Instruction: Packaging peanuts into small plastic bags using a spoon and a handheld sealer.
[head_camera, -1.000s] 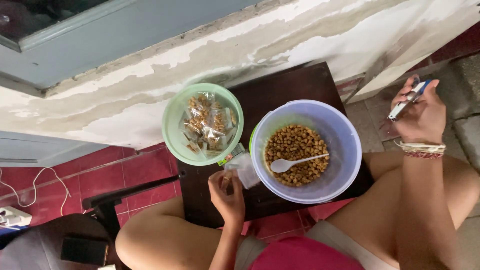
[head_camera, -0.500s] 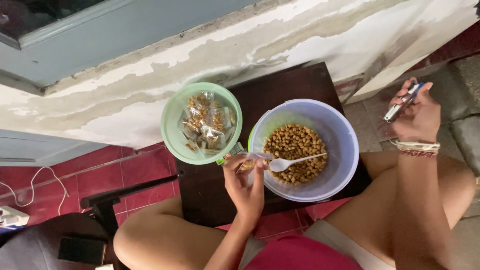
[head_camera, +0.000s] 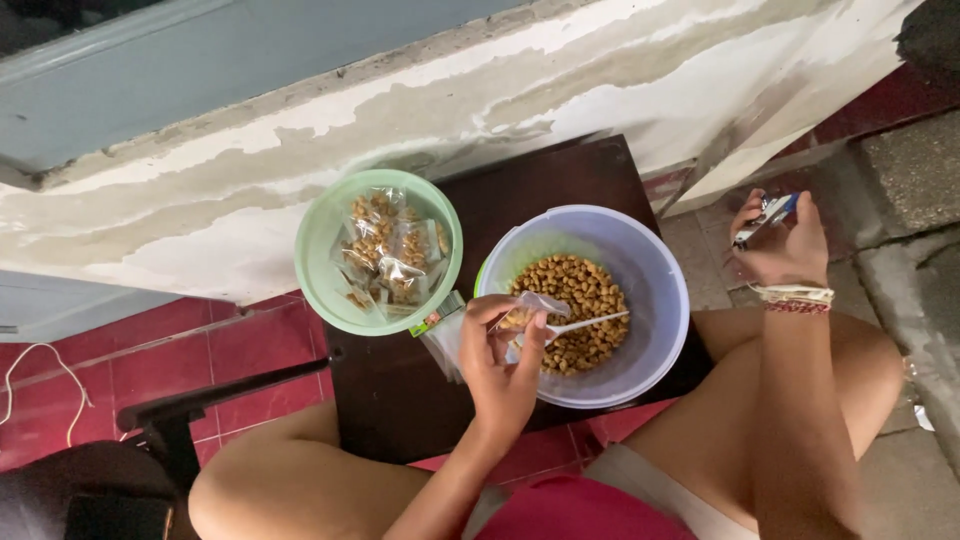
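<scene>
Over the blue bowl (head_camera: 655, 300), the left hand (head_camera: 503, 365) pinches a small clear bag (head_camera: 530, 308) — right hand (head_camera: 783, 243) grips a stapler (head_camera: 765, 217), fingers closed around it.

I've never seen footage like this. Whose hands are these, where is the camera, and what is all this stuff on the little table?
There is no machine here: a seated person wears a camera on the head, so you look down at their own two hands and knees. On the small dark table stand two bowls. The green bowl holds small clear packets already filled with brown pellets. The larger pale blue bowl holds loose brown pellets and a white spoon. The left hand pinches a small clear bag over the blue bowl's rim. The right hand, off to the side over the floor, grips what looks like a small stapler.
</scene>
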